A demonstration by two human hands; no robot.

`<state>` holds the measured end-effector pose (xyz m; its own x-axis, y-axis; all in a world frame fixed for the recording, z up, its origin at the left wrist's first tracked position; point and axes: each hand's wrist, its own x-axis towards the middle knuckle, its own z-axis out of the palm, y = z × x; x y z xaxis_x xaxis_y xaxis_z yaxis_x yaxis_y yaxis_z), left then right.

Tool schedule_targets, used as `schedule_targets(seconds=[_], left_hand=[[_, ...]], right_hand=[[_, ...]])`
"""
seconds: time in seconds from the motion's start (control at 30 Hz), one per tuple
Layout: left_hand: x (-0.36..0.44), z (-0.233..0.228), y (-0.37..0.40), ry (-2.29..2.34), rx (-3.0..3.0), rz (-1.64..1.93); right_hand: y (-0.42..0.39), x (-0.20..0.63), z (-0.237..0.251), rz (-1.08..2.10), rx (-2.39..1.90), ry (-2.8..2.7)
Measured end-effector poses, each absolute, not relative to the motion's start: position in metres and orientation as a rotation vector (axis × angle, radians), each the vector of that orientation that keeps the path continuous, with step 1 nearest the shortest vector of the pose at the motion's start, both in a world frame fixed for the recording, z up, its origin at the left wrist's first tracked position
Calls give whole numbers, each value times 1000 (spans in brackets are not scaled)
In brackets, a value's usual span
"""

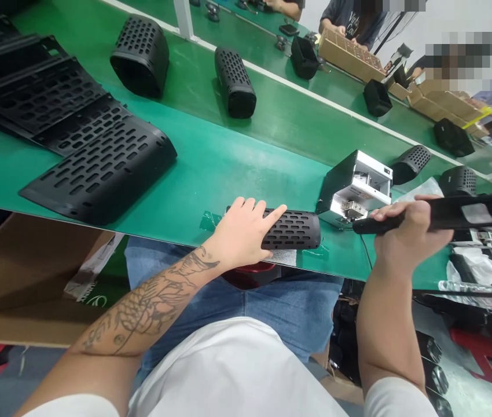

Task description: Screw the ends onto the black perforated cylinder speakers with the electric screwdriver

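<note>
Head view. The left hand point(239, 231) lies palm-down on a perforated black cylinder point(292, 230) lying on its side at the near edge of the green surface point(228, 156); its grip is pressing down on the cylinder's left end, fingers spread over the top, not closed around it. The right hand point(406, 231), at 3 o'clock from the cylinder, is clenched around a long black tool point(454, 212) held level, its tip pointing toward the cylinder's right end and apart from it. A silver feeder box point(356, 188) stands just beyond the tip, at 1 o'clock from the cylinder.

Judgement: the cylinder will roll, so firm downward pressure is needed, and the tool should meet the end squarely.

Materials: the cylinder is matte moulded plastic with rows of slots. Flat slotted panels point(98, 168) of the same finish lie at 10 o'clock. The surface is smooth and slightly glossy.
</note>
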<state>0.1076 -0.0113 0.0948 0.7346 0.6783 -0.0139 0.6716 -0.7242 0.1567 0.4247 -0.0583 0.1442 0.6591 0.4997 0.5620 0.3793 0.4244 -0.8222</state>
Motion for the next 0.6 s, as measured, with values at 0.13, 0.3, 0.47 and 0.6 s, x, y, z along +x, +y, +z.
schedule_targets(seconds=[0.13, 0.3, 0.47, 0.6], left_hand=[[110, 95, -15, 1087, 2756, 63], [111, 100, -18, 1093, 2742, 63], [112, 103, -19, 1074, 2723, 57], [113, 103, -19, 1064, 2718, 77]], right_hand=[[-91, 381, 159, 369, -976, -1069], [-97, 321, 150, 628, -750, -1250], [-83, 297, 140, 684, -704, -1271], [-78, 296, 141, 760, -697, -1336]])
